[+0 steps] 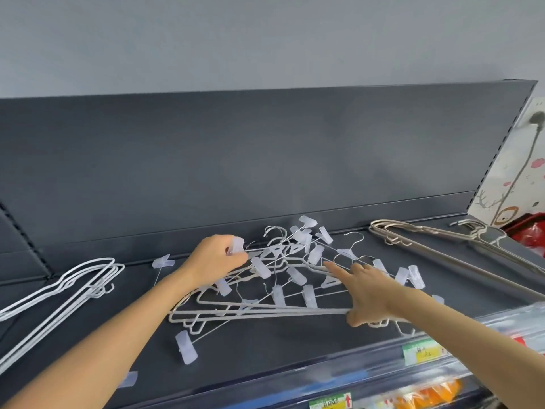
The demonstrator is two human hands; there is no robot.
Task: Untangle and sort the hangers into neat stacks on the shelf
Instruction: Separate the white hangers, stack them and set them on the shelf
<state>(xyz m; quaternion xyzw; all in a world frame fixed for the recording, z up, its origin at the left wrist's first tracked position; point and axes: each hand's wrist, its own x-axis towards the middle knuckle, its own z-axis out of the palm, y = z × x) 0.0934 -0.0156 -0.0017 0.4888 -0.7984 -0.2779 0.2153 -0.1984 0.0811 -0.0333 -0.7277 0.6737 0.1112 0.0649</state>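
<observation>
My left hand (216,258), fingers pinching a clip (236,244), at the far-left edge of the hanger tangle (278,294); my right hand (370,293), fingers straight, pressing its near-right edge.

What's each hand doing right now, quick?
Left hand: pinching a clear clip in the tangled hangers.
Right hand: open, straight fingers resting on the tangled hangers.

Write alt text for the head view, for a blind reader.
Two bare hands work a tangled pile of white wire clip hangers on a dark grey metal shelf: the left hand pinches a clear plastic clip, the right hand rests on the wires. A neat stack of white wire hangers lies left, beige wire hangers right.
</observation>
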